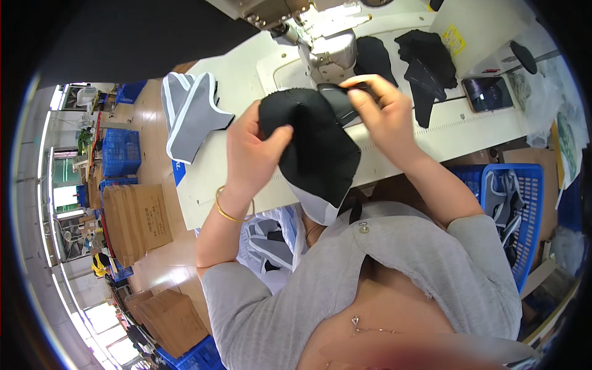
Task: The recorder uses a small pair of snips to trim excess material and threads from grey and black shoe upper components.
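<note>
My left hand (256,143) grips a cut black fabric piece (317,145) by its left side, thumb on top and fingers behind. A pale grey-white part of the work (314,202) hangs below the black cloth, over the table's front edge. My right hand (385,111) pinches a smaller dark grey fabric piece (338,103) at the upper right of the black one. Both pieces are held in front of the sewing machine (330,52), and whether they are joined is hidden.
Grey pieces with white edging (191,114) lie on the table's left. Black pieces (425,68) and a phone-like dark device (487,94) lie to the right. A blue basket (531,216) with grey pieces stands at right. Cardboard boxes (139,216) stand on the floor at left.
</note>
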The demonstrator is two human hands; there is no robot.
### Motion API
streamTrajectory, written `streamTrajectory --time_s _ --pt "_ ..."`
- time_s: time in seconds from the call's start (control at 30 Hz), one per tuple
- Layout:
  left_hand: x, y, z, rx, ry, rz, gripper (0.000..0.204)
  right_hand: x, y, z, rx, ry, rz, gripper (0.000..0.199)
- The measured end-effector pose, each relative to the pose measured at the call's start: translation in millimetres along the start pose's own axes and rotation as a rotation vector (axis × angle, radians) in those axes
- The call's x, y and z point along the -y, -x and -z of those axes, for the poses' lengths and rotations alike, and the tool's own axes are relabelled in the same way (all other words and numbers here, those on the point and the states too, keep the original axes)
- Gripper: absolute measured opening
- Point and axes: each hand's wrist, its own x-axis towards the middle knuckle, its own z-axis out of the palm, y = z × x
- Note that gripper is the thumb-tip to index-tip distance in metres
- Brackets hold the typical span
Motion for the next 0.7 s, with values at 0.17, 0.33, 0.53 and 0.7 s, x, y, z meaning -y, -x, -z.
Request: streamTrajectory --time_s 0.17,0.33,0.53,0.7 --pt "10.1 4.5 0.9 0.052 -0.163 0.104 0.023 -22.8 11.9 25.3 0.026 -0.176 -0.318 0.030" --pt "9.6 7.2 -27.9 0.121 -0.437 -0.066 0.016 27.7 14.9 11.5 0.293 0.124 0.171 0.055" --pt "22.3 28.6 -23.8 0.330 -0.541 -0.261 0.024 9.0 0.3 27.6 0.330 0.206 0.134 0.022" --pt "35.9 46.1 -35.5 0.111 -0.029 0.033 0.011 -28.3 26.2 18.6 0.129 0.022 -0.086 0.020"
